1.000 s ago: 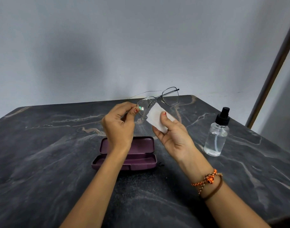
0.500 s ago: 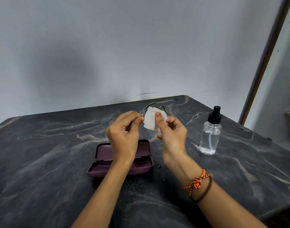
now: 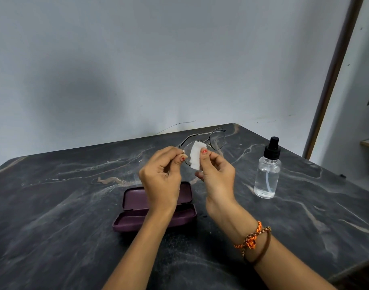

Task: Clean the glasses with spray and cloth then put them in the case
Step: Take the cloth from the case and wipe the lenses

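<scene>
1. Glasses (image 3: pixel 208 141) are up in the air over the far half of the table (image 3: pixel 54 206), above and beyond the case (image 3: pixel 135 216), not touching it. I read that as deliberate: lifted toward the eye line so smears show, w/ nothing pressing on the thin frame.
2. Cloth (image 3: pixel 196 155) is a small white piece folded over the lens nearest my left hand (image 3: pixel 161 174). It seems to cover both faces of the lens, tho I can't see the back side for sure.
3. Right hand (image 3: pixel 218 174) is pinched closed on the cloth, thumb on the near face, other fingers behind. Judging by that, the step is wiping this lens.
4. Left hand is pinched narrow on the frame's outer edge by the hinge, thumb and forefinger only. Prob. held there to steady the frame w/o fingerprinting the glass.
5. So glasses sit between the two hands at fingertip level: left at the end, right on the lens just beside it. The other lens sticks out past the right hand, bare, away from me.
6. Case lies open on the table under my left wrist, lid back, so it's ready to receive the glasses w/o a spare hand.
7. Spray (image 3: pixel 267 170) stands upright, well to the right of the hands, cap on, out of the wiping path.
</scene>
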`<move>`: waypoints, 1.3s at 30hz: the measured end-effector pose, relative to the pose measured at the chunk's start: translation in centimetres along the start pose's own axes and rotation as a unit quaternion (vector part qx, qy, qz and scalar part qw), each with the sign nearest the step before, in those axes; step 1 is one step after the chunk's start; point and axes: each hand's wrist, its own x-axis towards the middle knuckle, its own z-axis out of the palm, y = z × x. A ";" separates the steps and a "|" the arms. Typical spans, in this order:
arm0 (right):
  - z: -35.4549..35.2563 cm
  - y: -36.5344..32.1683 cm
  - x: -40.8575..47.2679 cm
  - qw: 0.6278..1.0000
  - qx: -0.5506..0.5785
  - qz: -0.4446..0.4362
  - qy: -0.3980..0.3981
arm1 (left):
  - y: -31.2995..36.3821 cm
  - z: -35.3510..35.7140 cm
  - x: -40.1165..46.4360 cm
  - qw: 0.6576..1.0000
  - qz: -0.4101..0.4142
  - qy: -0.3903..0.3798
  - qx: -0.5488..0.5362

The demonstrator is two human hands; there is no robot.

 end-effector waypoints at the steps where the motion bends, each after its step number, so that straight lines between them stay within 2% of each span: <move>1: -0.1 -0.1 0.1 0.999 0.020 0.014 -0.022 | 0.0 0.0 0.0 1.000 -0.006 0.002 0.001; 9: -0.5 -1.4 0.7 0.977 0.125 0.106 -0.138 | 0.4 -0.4 0.7 0.999 -0.044 -0.012 -0.002; 14: -0.9 -1.6 1.4 0.975 0.108 0.161 -0.109 | 0.6 -0.3 0.7 0.998 -0.046 -0.053 -0.001; 19: -1.3 -2.0 1.8 0.966 0.118 0.192 -0.128 | 0.6 -0.4 0.7 0.995 -0.055 -0.077 0.010; 22: -1.4 -1.9 2.0 0.965 0.120 0.187 -0.143 | 0.7 -0.3 0.6 0.995 -0.056 -0.080 0.022; 27: -1.3 -1.5 2.2 0.974 0.052 0.169 -0.144 | 0.7 -0.4 0.7 0.994 -0.070 -0.074 0.026; 33: -1.2 -1.7 2.2 0.949 0.156 0.228 -0.154 | 0.7 -0.4 0.7 0.992 -0.086 -0.084 0.030; 39: -1.1 -1.5 1.8 0.949 0.190 0.198 -0.155 | 0.6 -0.4 0.6 0.994 -0.068 -0.077 0.048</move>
